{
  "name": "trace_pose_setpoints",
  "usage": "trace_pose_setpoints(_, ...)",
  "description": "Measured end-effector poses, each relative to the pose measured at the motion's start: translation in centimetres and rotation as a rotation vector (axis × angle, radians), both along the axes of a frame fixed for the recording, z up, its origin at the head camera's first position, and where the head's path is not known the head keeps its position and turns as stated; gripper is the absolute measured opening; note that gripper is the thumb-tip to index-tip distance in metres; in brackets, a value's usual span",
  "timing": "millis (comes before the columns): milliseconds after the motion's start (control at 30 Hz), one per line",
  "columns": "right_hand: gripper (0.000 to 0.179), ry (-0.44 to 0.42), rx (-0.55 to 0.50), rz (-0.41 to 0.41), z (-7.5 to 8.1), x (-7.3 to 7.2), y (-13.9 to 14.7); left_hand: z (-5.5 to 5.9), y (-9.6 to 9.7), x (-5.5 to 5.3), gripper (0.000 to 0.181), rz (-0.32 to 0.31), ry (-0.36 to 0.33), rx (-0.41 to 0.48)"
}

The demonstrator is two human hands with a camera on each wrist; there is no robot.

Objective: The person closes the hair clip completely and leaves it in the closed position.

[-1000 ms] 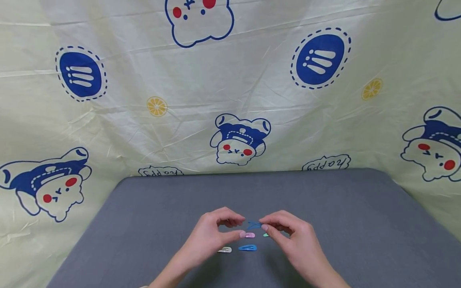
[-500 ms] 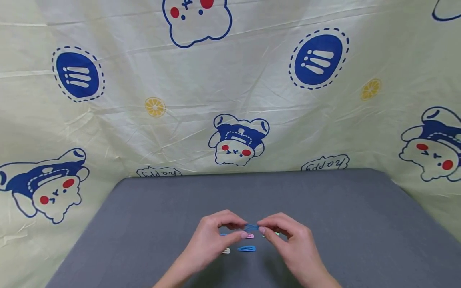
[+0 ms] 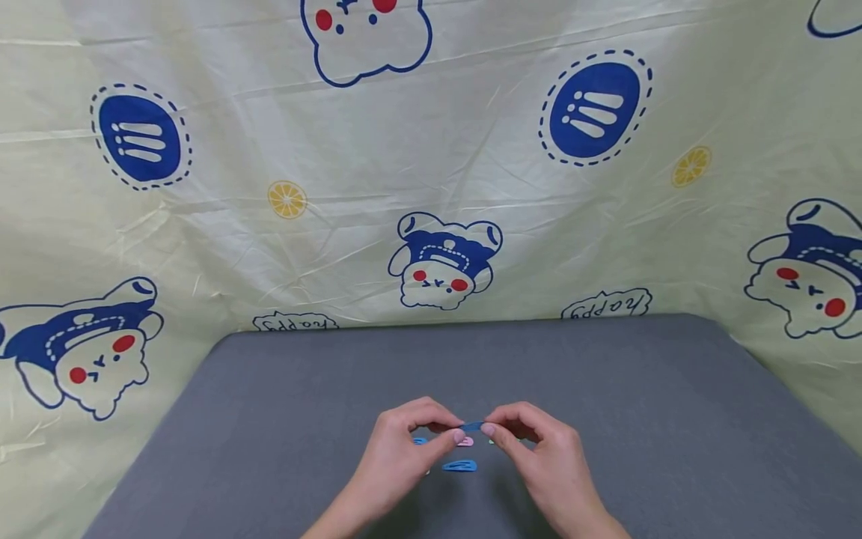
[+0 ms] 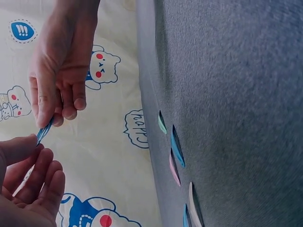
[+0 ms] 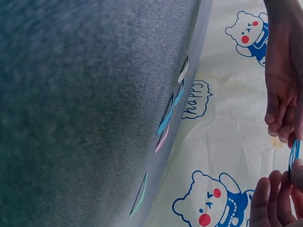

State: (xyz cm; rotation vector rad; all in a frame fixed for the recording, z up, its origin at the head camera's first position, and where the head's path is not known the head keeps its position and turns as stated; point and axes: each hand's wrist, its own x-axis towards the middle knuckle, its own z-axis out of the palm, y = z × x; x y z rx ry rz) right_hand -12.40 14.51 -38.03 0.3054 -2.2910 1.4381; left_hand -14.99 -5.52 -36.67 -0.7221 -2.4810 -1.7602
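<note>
A blue snap hair clip (image 3: pixel 472 427) is held up above the table between both hands. Thumb and finger of the left hand (image 3: pixel 404 442) pinch one end, while the right hand (image 3: pixel 542 449) pinches the other. In the left wrist view the clip (image 4: pixel 44 132) spans the short gap between the two thumbs. Below the hands lie another blue clip (image 3: pixel 460 466), a pink clip (image 3: pixel 465 442) and a second blue clip (image 3: pixel 420 441), partly covered by the left hand. A green clip (image 4: pixel 162 123) and a whitish clip (image 4: pixel 194 206) show better in the left wrist view.
The clips lie on a grey cloth-covered table (image 3: pixel 303 404). Behind it hangs a pale curtain (image 3: pixel 222 224) printed with bears, blue badges and orange slices.
A second ago only the right hand held the clip, its parts spread apart. The left fingers have since closed on the free end, and the clip now looks narrower and flatter.
</note>
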Motion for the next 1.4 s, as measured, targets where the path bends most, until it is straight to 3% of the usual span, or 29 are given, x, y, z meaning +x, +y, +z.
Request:
trace_pose_setpoints(167, 0.013, -0.041, -0.014, 0.008, -0.2, -0.1, 0.0, -0.1, 0.0, 0.0, 0.004, 0.023, 0.006, 0.006)
trace_pose_setpoints(400, 0.011, -0.080, -0.070, 0.099, -0.3, -0.3, 0.0, -0.3, -0.1, -0.1, 0.006, 0.031, -0.038, 0.048)
trace_pose_setpoints(633, 0.007, -0.191, -0.149, 0.135, -0.1, -0.3, 0.0, -0.5, -0.2, -0.3, 0.008, -0.026, -0.089, 0.128)
trace_pose_setpoints(733, 0.006, -0.182, -0.174, 0.197, -0.2, -0.5, 0.3, -0.6, -0.3, -0.5, 0.008, -0.054, -0.116, 0.157)
trace_pose_setpoints(900, 0.007, -0.123, -0.174, 0.381, -0.4, -1.0, 1.2, -0.7, -0.5, -0.8, 0.009, -0.106, -0.177, 0.188)
trace_pose_setpoints(1033, 0.007, -0.129, -0.178, 0.496, -0.5, -1.3, 1.9, -1.0, -0.6, -1.0, 0.011, -0.162, -0.210, 0.217)
trace_pose_setpoints(1233, 0.008, -0.159, -0.191, 0.578, -0.8, -1.6, 2.1, -1.6, -0.6, -1.2, 0.011, -0.196, -0.207, 0.213)
trace_pose_setpoints(1400, 0.015, -0.251, -0.243, 0.541, -0.5, -1.5, 2.0, -1.6, -0.5, -1.1, 0.009, -0.155, -0.174, 0.181)
